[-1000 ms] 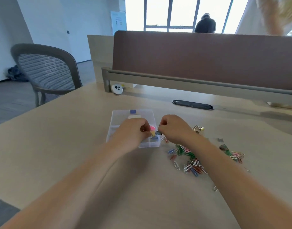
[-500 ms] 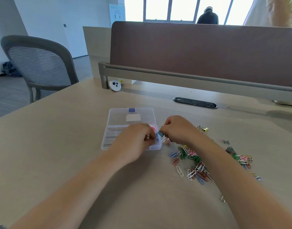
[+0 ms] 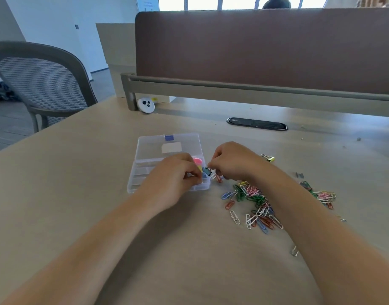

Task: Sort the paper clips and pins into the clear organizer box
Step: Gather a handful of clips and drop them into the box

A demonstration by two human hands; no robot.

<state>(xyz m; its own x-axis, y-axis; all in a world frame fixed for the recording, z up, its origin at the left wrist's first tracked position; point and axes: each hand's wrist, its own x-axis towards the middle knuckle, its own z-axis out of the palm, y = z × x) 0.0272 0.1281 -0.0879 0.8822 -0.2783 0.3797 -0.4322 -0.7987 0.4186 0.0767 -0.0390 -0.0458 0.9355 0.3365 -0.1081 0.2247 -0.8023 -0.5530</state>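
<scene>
The clear organizer box (image 3: 145, 172) lies open on the desk, its lid (image 3: 149, 146) folded back. My left hand (image 3: 176, 172) hovers over the box's right compartments with its fingers curled, pinching something small that I cannot make out. My right hand (image 3: 231, 161) sits just right of the box and pinches a small blue binder clip (image 3: 206, 170) at the box's right edge. A pink item (image 3: 197, 160) lies in the box. Several coloured paper clips (image 3: 253, 201) are heaped under my right wrist, with a second heap (image 3: 321, 194) further right.
A yellow binder clip (image 3: 268, 158) and a dark clip (image 3: 299, 175) lie beyond the heaps. A brown divider panel (image 3: 266, 47) closes the desk's far side, with a cable slot (image 3: 257, 123) and a white round device (image 3: 146, 105) before it. A mesh chair (image 3: 41, 82) stands at left.
The view has tilted down and nearer. Both hands stay together at the box's right edge; the left hand has slid slightly toward the front compartments.
</scene>
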